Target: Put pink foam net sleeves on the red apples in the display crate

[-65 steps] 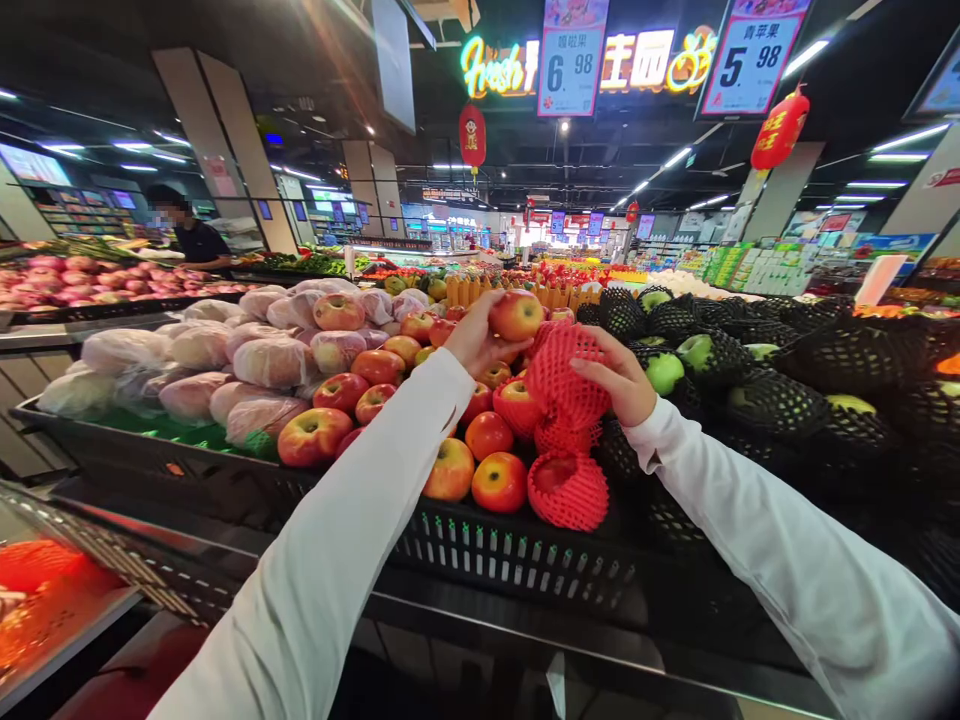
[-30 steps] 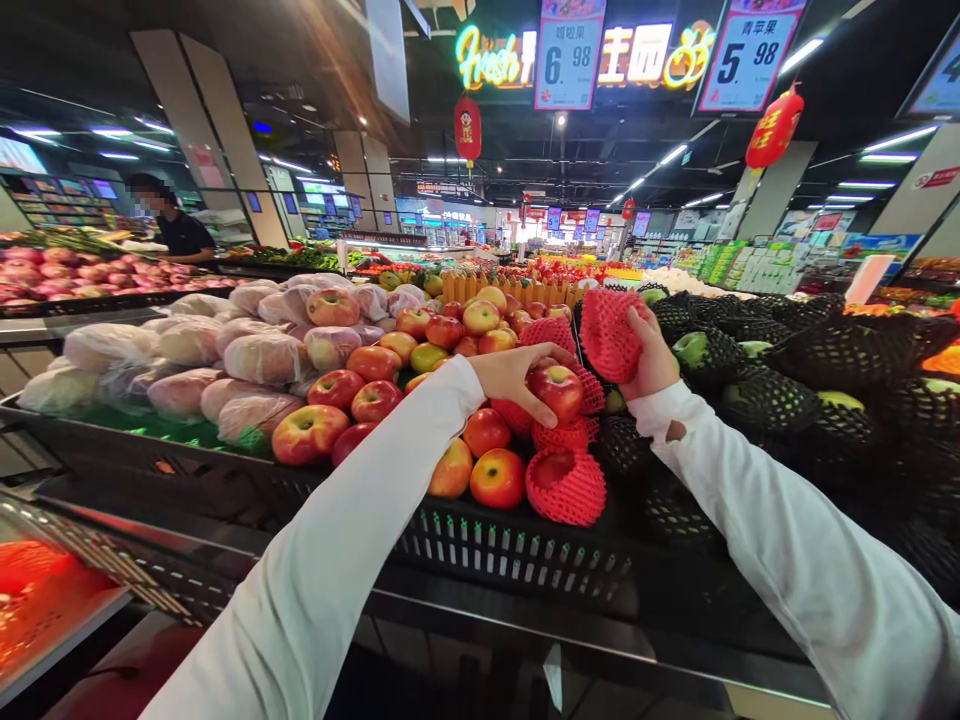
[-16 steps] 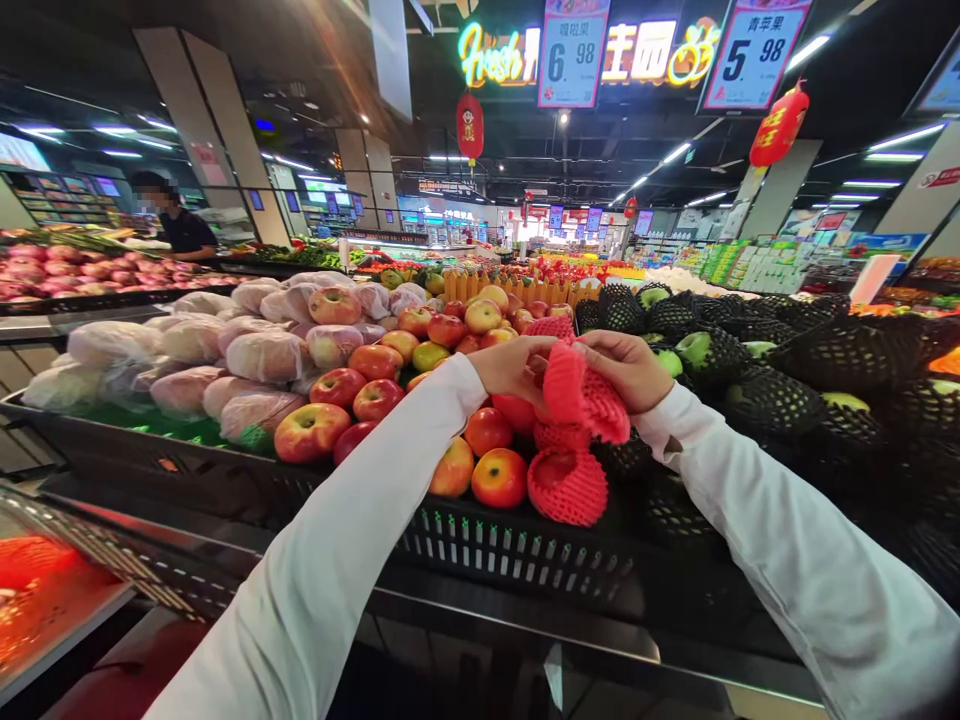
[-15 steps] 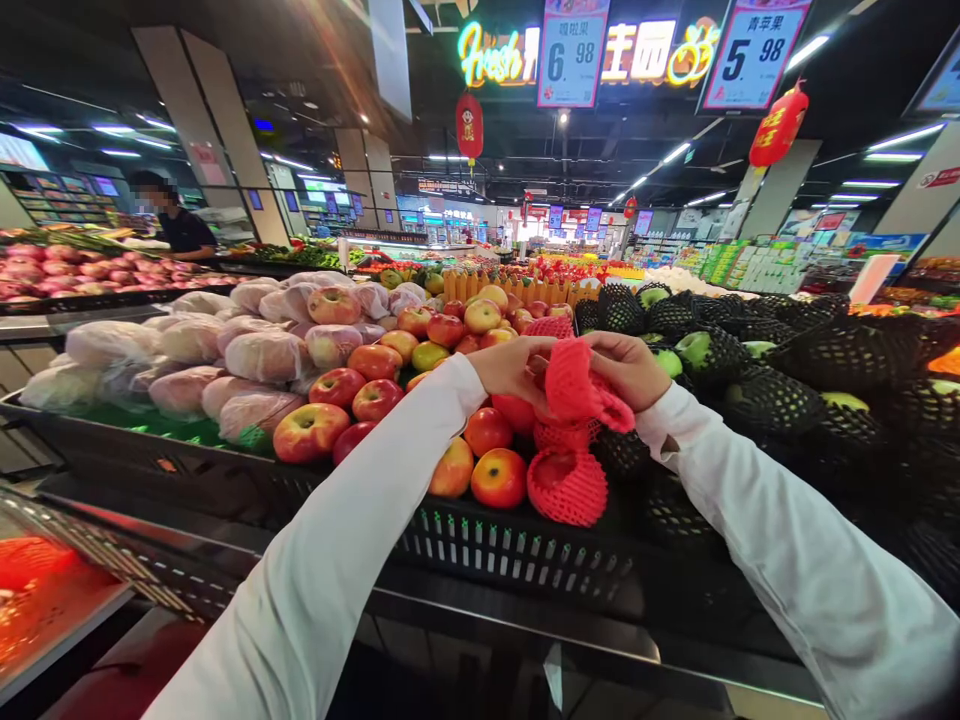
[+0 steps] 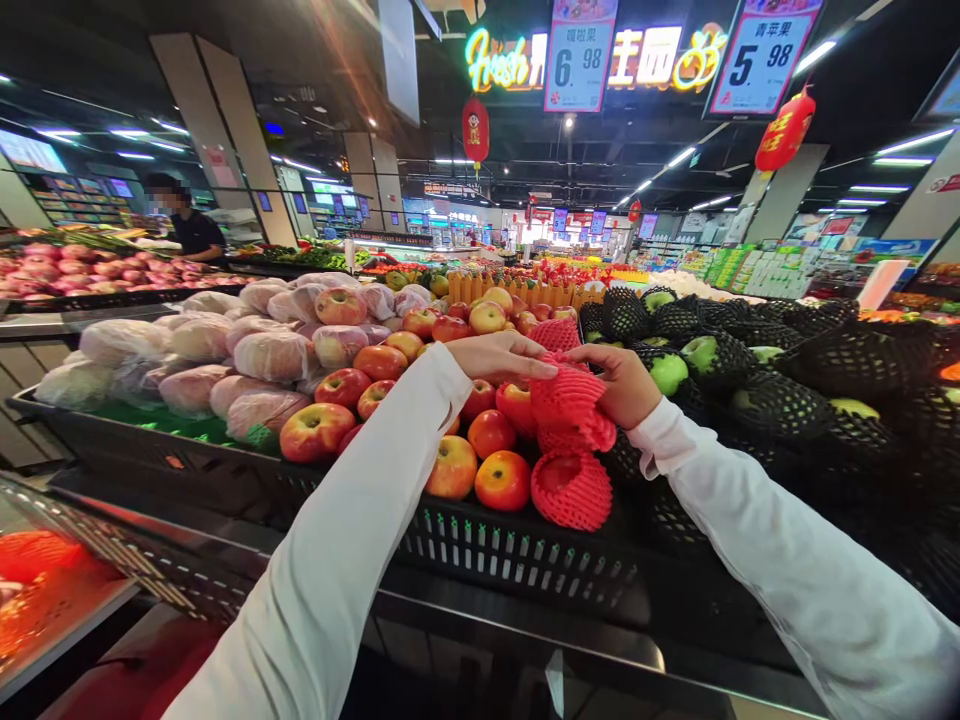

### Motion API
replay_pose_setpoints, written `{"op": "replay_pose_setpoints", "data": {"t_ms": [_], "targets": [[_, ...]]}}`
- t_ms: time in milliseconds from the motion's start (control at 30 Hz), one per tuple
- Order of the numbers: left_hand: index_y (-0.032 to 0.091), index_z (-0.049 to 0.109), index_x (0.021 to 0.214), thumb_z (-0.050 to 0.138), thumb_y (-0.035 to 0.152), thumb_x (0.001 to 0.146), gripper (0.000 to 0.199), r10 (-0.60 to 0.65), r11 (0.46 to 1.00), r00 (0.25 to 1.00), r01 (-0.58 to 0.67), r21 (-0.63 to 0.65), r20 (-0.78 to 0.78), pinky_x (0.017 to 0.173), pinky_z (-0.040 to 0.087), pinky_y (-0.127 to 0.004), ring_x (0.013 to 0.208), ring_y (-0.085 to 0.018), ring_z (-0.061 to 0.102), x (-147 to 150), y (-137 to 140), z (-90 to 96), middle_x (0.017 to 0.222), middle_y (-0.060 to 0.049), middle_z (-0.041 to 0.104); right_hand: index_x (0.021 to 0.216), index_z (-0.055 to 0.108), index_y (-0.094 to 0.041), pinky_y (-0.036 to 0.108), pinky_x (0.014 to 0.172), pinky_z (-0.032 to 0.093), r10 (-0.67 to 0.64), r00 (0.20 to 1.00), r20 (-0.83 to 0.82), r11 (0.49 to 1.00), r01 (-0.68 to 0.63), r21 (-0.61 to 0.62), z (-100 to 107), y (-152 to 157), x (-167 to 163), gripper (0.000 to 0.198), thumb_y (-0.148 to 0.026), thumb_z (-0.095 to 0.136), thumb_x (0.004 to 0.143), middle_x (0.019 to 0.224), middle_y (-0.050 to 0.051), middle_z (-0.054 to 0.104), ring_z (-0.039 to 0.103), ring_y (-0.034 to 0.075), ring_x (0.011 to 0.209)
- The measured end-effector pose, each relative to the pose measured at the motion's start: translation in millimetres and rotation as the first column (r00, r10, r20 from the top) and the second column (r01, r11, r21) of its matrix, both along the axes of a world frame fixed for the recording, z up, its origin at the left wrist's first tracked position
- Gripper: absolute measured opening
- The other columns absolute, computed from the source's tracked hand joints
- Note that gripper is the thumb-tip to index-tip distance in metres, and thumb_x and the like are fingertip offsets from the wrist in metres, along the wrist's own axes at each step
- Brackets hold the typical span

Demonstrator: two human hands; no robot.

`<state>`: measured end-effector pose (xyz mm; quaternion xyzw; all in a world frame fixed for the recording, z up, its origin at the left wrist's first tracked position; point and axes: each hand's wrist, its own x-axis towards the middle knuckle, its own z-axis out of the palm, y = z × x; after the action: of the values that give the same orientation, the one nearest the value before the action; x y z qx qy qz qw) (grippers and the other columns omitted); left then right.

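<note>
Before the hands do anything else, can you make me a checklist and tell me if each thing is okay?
1. Left hand at the red foam net: ok, its fingers reach the net's top.
2. Right hand on the net: ok, its fingers are at the upper right side.
3. Apple inside that net: cannot tell, the inside is hidden.
4. Gap between that net and the lower red net: cannot tell, they overlap in this view.
5. Clear view of all the loose apples: not ok, the left sleeve covers part of the pile.
</note>
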<state>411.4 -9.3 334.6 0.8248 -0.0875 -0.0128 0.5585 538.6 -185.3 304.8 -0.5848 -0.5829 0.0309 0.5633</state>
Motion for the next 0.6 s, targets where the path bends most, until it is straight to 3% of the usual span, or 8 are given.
{"op": "replay_pose_setpoints", "data": {"t_ms": [100, 300, 400, 600], "targets": [[0.013, 0.068, 0.086, 0.088, 0.046, 0.063, 0.045, 0.011, 0.997, 1.000, -0.012, 0.070, 0.011, 0.071, 0.044, -0.025, 0.076, -0.013, 0.059, 2.8, 2.1, -1.8, 0.081, -0.001, 0.065, 0.072, 0.071, -0.019, 0.035, 0.079, 0.052, 0.009, 0.997, -0.082, 1.000, -0.009, -0.004, 2.6, 0.1, -4.5, 0.035, -0.049, 0.084, 0.060, 0.077, 0.003, 0.071, 0.063, 0.018, 0.076], [0.012, 0.062, 0.074, 0.092, 0.051, 0.055, 0.052, 0.161, 0.978, 0.984, -0.149, 0.145, -0.078, 0.053, 0.031, -0.020, 0.057, -0.007, 0.045, -5.8, 8.2, 5.1, 0.067, 0.002, 0.057, 0.064, 0.064, -0.018, 0.028, 0.067, 0.045, -0.025, 0.956, -0.292, 0.998, 0.008, -0.057, 4.1, 0.5, -6.5, 0.050, -0.057, 0.090, 0.045, 0.065, -0.002, 0.065, 0.053, 0.011, 0.063], [0.013, 0.064, 0.077, 0.089, 0.056, 0.057, 0.054, 0.151, 0.967, 0.977, -0.114, 0.230, -0.149, 0.049, 0.026, -0.021, 0.053, -0.007, 0.040, -8.4, 12.2, 7.5, 0.064, 0.001, 0.058, 0.066, 0.063, -0.018, 0.025, 0.058, 0.039, -0.037, 0.913, -0.406, 0.997, 0.005, -0.080, 1.8, 0.4, -2.6, 0.057, -0.062, 0.089, 0.041, 0.063, -0.004, 0.062, 0.048, 0.009, 0.059], [0.013, 0.067, 0.093, 0.085, 0.052, 0.064, 0.051, 0.138, 0.959, 0.972, -0.082, 0.273, -0.191, 0.048, 0.028, -0.019, 0.054, -0.008, 0.044, -4.7, 22.7, 2.5, 0.077, -0.004, 0.069, 0.066, 0.061, -0.019, 0.025, 0.054, 0.036, -0.065, 0.838, -0.542, 0.989, -0.019, -0.147, -5.6, 2.2, 4.6, 0.066, -0.068, 0.089, 0.031, 0.060, -0.005, 0.060, 0.047, 0.009, 0.057]]}}
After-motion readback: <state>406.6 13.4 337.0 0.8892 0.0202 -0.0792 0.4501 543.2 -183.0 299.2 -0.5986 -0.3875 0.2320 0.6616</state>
